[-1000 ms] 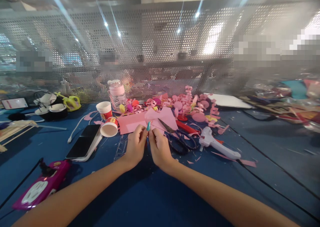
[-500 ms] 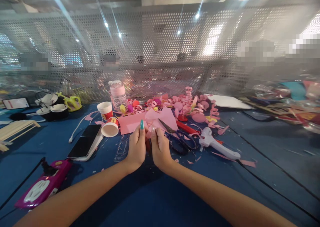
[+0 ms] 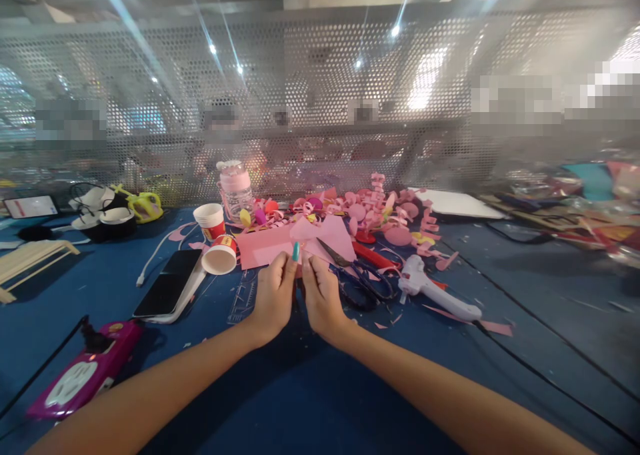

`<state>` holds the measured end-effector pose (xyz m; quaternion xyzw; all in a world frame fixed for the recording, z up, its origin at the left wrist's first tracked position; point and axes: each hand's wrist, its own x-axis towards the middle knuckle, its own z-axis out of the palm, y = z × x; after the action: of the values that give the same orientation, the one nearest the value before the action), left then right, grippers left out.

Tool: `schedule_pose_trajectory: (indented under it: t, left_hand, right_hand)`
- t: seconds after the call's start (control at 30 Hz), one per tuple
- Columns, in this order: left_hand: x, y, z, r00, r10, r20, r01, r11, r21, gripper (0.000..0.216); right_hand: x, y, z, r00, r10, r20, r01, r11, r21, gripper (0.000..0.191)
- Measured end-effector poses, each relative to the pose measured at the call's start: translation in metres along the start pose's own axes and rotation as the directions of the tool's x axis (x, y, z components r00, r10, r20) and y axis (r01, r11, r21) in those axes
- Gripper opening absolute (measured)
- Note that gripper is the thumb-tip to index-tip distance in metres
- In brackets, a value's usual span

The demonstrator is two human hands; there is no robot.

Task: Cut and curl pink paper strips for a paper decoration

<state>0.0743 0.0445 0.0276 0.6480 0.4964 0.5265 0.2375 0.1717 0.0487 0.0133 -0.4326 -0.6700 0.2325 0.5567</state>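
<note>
My left hand [image 3: 273, 296] and my right hand [image 3: 323, 297] meet at the middle of the blue table [image 3: 280, 401]. Both are closed in a pinch on a small pink paper piece [image 3: 299, 266] held between the fingertips. The piece is mostly hidden by my fingers. Just beyond my hands lies a pink paper sheet [image 3: 295, 240]. Black-handled scissors [image 3: 356, 276] lie open to the right of my right hand. A white glue gun [image 3: 431, 287] rests further right.
A heap of pink paper curls and discs [image 3: 380, 211] lies at the back. Two paper cups [image 3: 215, 238], a pink-lidded jar [image 3: 234, 187], a phone [image 3: 169, 285] and a magenta power strip [image 3: 80, 378] sit to the left. A perforated metal screen [image 3: 320, 101] walls the back.
My fingertips shifted slightly while working the small pink piece; my left thumb dropped and then rose again. My hands stayed in the same place.
</note>
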Motion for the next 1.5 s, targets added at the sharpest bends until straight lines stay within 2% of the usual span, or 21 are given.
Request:
schedule_pose_trajectory:
  t: [0.23,0.4,0.5,0.7,0.83,1.0,1.13,1.3,1.5]
  left_hand:
    - [0.001,0.001,-0.001,0.999,-0.007,-0.036,0.012,0.991,0.137,0.028]
    - [0.001,-0.003,0.0,0.999,-0.021,-0.033,0.023,0.998,0.055,0.031]
    - [-0.001,-0.002,0.0,1.0,0.018,-0.004,-0.018,0.999,0.038,0.033]
    - [-0.003,0.002,-0.002,0.995,0.103,0.016,-0.104,0.983,0.154,0.029]
    - [-0.004,0.0,-0.003,0.994,0.083,0.067,-0.089,0.992,0.085,0.032]
    - [0.005,-0.002,-0.007,0.986,0.14,0.092,-0.138,0.99,-0.031,0.035]
    - [0.014,0.001,-0.011,0.972,0.163,0.171,-0.177,0.981,0.073,0.028]
    - [0.013,0.003,-0.01,0.978,0.136,0.156,-0.159,0.976,0.148,0.026]
    - [0.013,0.002,-0.009,0.982,0.126,0.143,-0.153,0.968,0.2,0.027]
  right_hand:
    - [0.001,-0.003,0.001,1.0,-0.022,-0.018,0.02,0.992,-0.122,0.025]
    - [0.002,-0.002,0.0,0.997,-0.051,-0.053,0.045,0.992,-0.116,0.025]
    - [0.002,-0.001,-0.001,0.995,-0.067,-0.073,0.059,0.993,-0.103,0.025]
    - [0.0,-0.004,-0.001,0.993,-0.089,-0.08,0.082,0.993,-0.084,0.023]
    - [-0.001,-0.004,-0.001,0.996,-0.061,-0.06,0.058,0.997,-0.047,0.022]
    - [0.002,-0.004,-0.004,0.997,-0.082,-0.011,0.083,0.997,0.008,0.023]
    - [0.004,-0.002,-0.005,0.997,-0.08,0.018,0.079,0.996,0.033,0.028]
    - [0.004,-0.003,-0.005,0.997,-0.015,0.077,0.0,0.981,0.194,0.03]
    - [0.004,-0.001,-0.005,0.999,-0.003,0.037,-0.001,0.993,0.119,0.033]
